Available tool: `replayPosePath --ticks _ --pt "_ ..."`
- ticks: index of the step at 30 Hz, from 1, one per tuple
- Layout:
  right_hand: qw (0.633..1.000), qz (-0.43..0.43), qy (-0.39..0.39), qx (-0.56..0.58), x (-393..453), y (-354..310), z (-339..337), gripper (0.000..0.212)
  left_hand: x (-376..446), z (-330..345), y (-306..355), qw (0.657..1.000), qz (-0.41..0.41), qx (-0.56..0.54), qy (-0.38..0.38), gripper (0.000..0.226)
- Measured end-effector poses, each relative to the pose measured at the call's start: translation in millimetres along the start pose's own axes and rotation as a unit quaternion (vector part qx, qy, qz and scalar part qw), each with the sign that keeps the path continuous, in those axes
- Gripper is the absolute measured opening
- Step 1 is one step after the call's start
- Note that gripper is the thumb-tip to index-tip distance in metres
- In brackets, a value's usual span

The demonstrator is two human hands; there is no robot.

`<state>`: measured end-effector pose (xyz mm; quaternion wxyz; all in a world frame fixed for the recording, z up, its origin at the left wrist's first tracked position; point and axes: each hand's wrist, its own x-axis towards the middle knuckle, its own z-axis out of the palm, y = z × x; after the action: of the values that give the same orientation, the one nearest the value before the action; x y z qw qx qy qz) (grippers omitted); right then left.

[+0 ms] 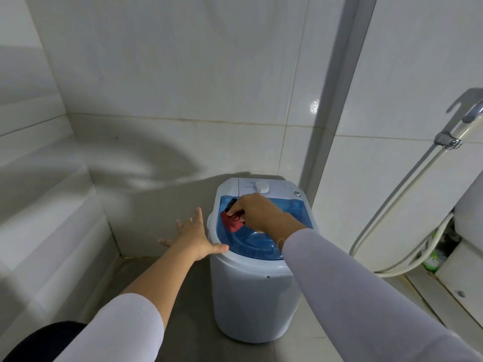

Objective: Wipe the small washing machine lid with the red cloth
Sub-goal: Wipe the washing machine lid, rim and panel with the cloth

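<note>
A small white washing machine (251,296) stands on the floor against the tiled wall. Its translucent blue lid (295,214) lies flat on top, with a white dial (262,186) on the panel behind it. My right hand (254,211) is closed on a red cloth (232,223) and presses it onto the left part of the lid. My left hand (194,235) is spread open, its thumb resting on the machine's white rim at the left front. It holds nothing.
White tiled walls enclose the corner. A stepped white ledge (52,218) runs along the left. At the right a shower hose (397,207) hangs from a chrome bracket (447,141), beside white fixtures (467,259). The grey floor (188,304) lies around the machine.
</note>
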<state>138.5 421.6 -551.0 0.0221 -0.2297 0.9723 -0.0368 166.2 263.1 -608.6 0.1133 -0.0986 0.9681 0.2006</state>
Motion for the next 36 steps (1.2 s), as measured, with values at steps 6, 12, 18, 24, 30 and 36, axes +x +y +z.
replayPosePath --ticks 6,12,18,24,30,36 --pt "0.999 -0.037 -0.023 -0.012 8.6 -14.2 29.8 0.050 3.6 -0.6 2.1 1.000 0.005 -0.001 -0.011 0.129" --pt "0.998 -0.053 -0.037 -0.012 5.8 -7.2 26.5 0.046 4.8 -1.5 2.0 1.000 0.007 0.009 -0.018 0.130" --pt "0.998 -0.048 -0.042 -0.010 -1.9 1.8 23.0 0.041 5.1 1.4 -0.8 1.000 0.010 0.006 -0.011 0.127" --pt "0.999 -0.016 -0.041 -0.025 -12.4 20.9 20.1 0.040 4.5 2.1 -0.2 1.000 0.009 0.015 -0.004 0.125" --pt "0.999 0.033 -0.024 -0.011 -26.1 41.8 17.6 0.040 2.5 1.6 2.2 1.000 0.010 0.024 0.005 0.124" --pt "0.995 0.096 -0.027 0.001 -47.9 64.9 11.6 0.037 2.7 3.3 4.6 0.999 0.005 0.039 0.018 0.123"
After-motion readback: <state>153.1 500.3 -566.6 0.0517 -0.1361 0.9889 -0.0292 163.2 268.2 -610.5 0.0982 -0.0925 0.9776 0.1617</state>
